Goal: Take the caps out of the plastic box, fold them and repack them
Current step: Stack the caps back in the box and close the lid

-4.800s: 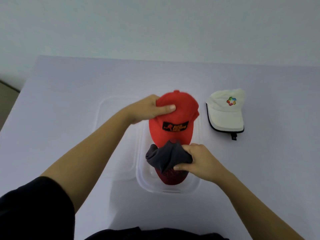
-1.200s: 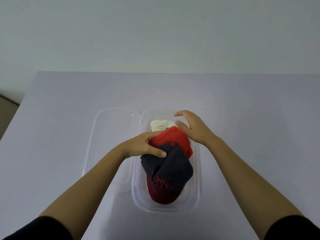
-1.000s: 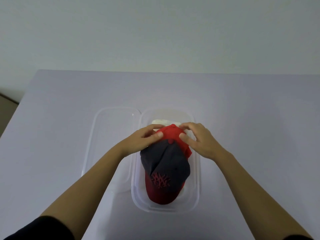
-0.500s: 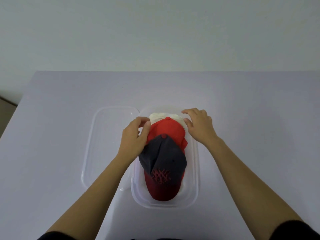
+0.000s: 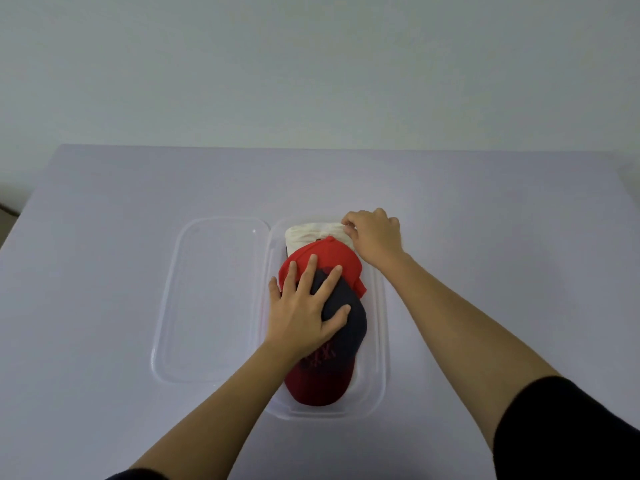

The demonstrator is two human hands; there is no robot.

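Starting left of the clear plastic box (image 5: 381, 341): its lid (image 5: 211, 299) lies flat on the grey table (image 5: 104, 237). It sits right alongside the box's left wall, long side parallel to the box's long side.

Over the box now. The left hand (image 5: 301, 313) is flat, fingers spread wide, palm down on the stack. The fingertips reach onto the red cap (image 5: 332, 258) and the thumb rests across the navy cap (image 5: 356, 327). That is a press, not a grasp.

All three caps are inside the box, lined up along its long axis. The navy cap's dark red brim (image 5: 318, 386) is at the near end. The red cap sits in the middle, overlapped by the navy one. The white cap (image 5: 308, 233) is tucked against the far end, partly under the red.

At the box's far right corner, the right hand (image 5: 375, 237) has its fingers curled down. They appear to pinch the white cap's edge, likely tucking it below the rim.

Packing looks nearly finished. The lid waits on the box's left, so the left hand is much the nearer one to bring it over. The stack rides high under that palm, so it may spring up once the pressure lifts.
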